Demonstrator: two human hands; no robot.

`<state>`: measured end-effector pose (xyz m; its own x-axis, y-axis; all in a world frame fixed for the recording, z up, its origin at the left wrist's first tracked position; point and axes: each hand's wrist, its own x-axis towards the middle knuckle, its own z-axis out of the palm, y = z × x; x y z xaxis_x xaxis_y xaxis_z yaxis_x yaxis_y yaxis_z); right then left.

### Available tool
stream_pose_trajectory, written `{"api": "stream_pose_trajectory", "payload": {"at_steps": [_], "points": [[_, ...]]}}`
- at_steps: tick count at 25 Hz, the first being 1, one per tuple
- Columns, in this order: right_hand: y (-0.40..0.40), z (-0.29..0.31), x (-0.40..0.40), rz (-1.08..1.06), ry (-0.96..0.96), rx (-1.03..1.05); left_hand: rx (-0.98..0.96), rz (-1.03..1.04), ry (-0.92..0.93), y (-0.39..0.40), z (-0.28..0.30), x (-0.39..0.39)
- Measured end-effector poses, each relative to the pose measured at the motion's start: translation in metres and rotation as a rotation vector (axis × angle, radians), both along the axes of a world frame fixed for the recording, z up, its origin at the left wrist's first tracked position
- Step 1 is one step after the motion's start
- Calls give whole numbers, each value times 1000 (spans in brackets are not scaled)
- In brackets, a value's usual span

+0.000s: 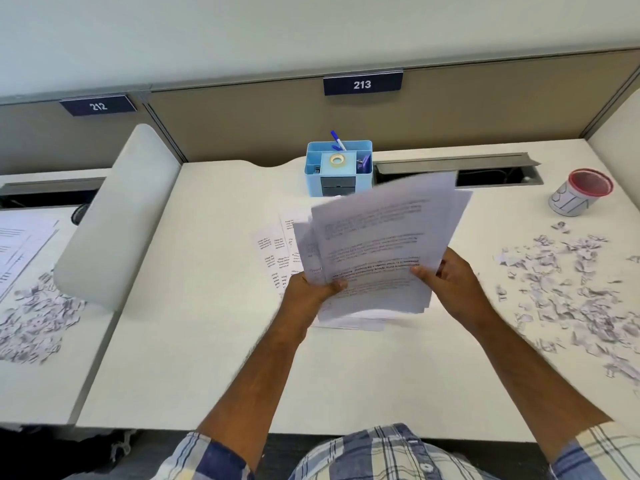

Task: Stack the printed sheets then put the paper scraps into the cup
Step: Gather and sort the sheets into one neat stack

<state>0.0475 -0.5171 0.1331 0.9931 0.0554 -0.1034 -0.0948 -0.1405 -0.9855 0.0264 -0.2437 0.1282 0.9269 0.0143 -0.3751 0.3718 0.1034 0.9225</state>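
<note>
Both hands pinching the printed sheets (381, 244) above the tabletop (214, 341): left hand (311, 292) grip and right hand (450, 282) grip at the near edge, likely for squaring. Paper scraps (571, 289) strewn right, near the cup (580, 192).

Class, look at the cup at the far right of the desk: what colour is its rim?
The cup has a red rim; its side is grey-white with dark markings. It shows in the head view.
</note>
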Motion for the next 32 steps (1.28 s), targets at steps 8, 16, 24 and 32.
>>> {"api": "stream_pose_trajectory", "payload": {"at_steps": [8,16,24,32], "points": [[0,-44,-14,-34,-29,-134,202,-122,-21,-6,-24,-2],[-2,-37,-12,-38,42,-180,171,-245,-95,-17,-14,2],[3,-14,-13,-32,-2,-117,124,-120,-94,-25,-8,4],[8,-10,-5,-107,-42,-38,98,-81,-133,-29,3,5]]}}
